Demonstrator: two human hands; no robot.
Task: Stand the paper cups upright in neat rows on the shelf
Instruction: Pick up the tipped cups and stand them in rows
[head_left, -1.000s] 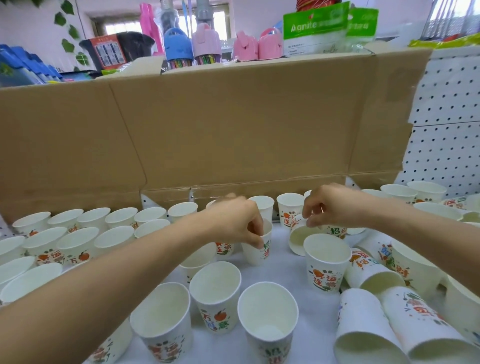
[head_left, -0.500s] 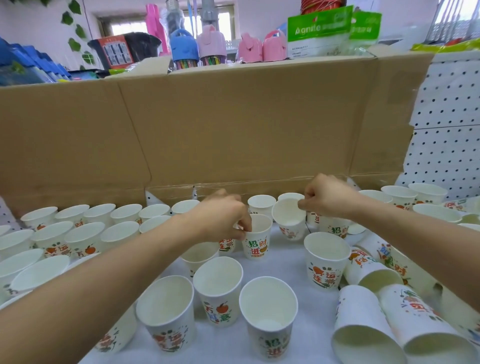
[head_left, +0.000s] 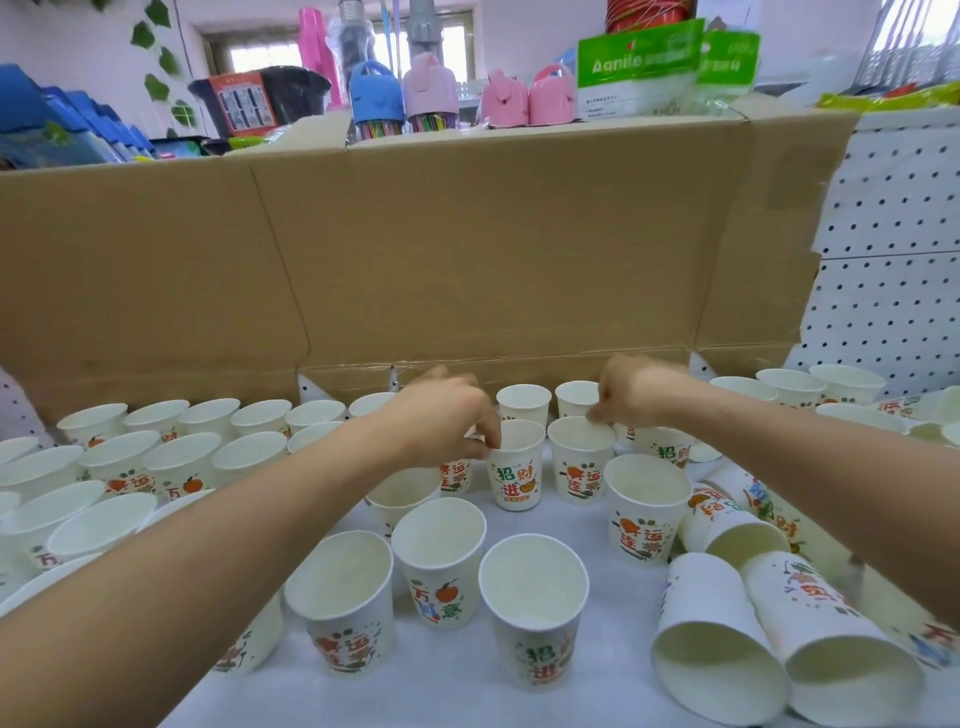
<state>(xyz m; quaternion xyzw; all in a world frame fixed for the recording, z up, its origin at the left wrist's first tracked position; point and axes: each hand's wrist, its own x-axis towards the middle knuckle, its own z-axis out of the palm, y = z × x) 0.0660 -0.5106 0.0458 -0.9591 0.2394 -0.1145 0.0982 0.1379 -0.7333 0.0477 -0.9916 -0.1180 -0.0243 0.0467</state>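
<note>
Many white paper cups with coloured print cover the white shelf (head_left: 332, 696). My left hand (head_left: 441, 421) pinches the rim of an upright cup with green and red characters (head_left: 517, 480). My right hand (head_left: 639, 389) pinches the rim of the upright cup (head_left: 581, 467) beside it. Neat rows of upright cups (head_left: 171, 452) fill the left side. Several cups lie on their sides at the right, among them two large ones (head_left: 727, 634) near the front.
A tall cardboard sheet (head_left: 467, 249) stands as a wall along the back of the shelf. White pegboard (head_left: 893, 249) rises at the right. Loose upright cups (head_left: 530, 608) stand near the front. Pink and blue goods sit beyond the cardboard.
My right hand lifted a tipped cup and now has it upright beside the left hand's cup. My left hand's cup shifted slightly back. Both hands moved away from me.
</note>
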